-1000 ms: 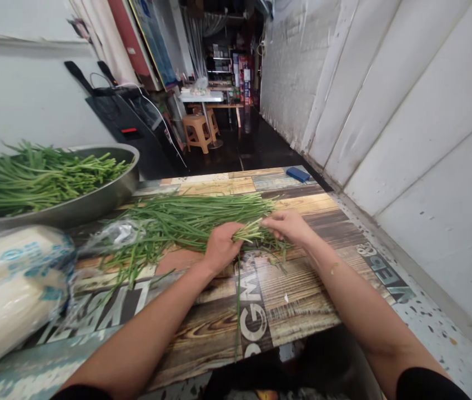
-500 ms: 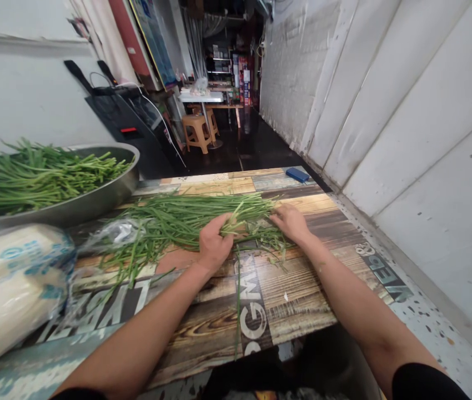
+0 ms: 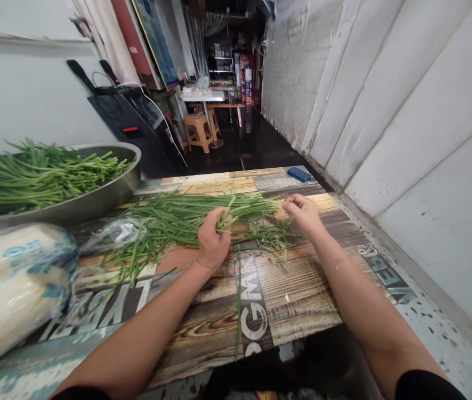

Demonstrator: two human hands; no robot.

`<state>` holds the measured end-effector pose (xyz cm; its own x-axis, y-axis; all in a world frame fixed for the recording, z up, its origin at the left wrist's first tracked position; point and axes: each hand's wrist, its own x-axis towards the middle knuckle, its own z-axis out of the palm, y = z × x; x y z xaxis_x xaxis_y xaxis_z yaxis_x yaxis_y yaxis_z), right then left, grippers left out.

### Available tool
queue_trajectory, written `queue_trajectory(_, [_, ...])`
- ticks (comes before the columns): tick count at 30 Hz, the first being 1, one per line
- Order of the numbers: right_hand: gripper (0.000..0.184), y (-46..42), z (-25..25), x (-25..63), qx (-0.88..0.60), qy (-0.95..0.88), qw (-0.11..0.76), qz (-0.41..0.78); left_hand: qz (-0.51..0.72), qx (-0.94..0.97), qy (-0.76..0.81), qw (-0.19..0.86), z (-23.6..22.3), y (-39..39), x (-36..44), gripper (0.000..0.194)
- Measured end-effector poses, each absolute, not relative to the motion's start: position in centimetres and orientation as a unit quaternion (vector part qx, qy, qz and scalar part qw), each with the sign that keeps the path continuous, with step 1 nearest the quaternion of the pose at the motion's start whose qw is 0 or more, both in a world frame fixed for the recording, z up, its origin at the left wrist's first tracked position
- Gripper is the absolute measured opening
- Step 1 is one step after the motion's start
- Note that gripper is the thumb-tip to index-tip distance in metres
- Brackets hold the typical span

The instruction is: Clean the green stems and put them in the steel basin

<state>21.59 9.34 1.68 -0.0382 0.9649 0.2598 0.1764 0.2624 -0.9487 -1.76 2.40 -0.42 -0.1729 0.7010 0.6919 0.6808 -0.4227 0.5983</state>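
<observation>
A pile of long green stalks (image 3: 177, 219) lies across the printed wooden table (image 3: 294, 311). My left hand (image 3: 212, 240) is closed around a small bunch of these stalks near their cut ends, lifting them slightly. My right hand (image 3: 302, 214) hovers just right of the pile's ends with fingers curled in a pinch; what it holds, if anything, is too small to make out. Loose trimmed bits (image 3: 275, 244) lie between my hands.
A metal basin (image 3: 106, 191) heaped with more green stalks sits at the back left. A white plastic-wrapped bundle (image 3: 11, 283) lies at the near left, with crumpled clear plastic (image 3: 115, 233) beside it. A blue object (image 3: 298, 174) rests at the far table edge. A white wall runs along the right.
My left hand has gathered and raised a few stalks from the pile. My right hand has let go of the stalk ends and moved right and away, closing into a pinch.
</observation>
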Motion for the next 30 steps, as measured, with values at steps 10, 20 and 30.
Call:
queue_trajectory(10, [0.031, 6.5, 2.9, 19.6, -0.34, -0.707, 0.368, 0.499, 0.48, 0.763, 0.428, 0.064, 0.2, 2.5, -1.5, 0.03])
queue_trajectory(20, [0.031, 6.4, 2.6, 19.4, -0.365, -0.757, 0.378, 0.388, 0.44, 0.784, 0.408, 0.158, -0.5, 2.9, -1.6, 0.025])
queue_trajectory(30, [0.044, 5.8, 2.7, 19.1, -0.308, -0.867, 0.232, 0.315, 0.336, 0.849, 0.376, 0.158, -0.1, 2.7, -1.6, 0.025])
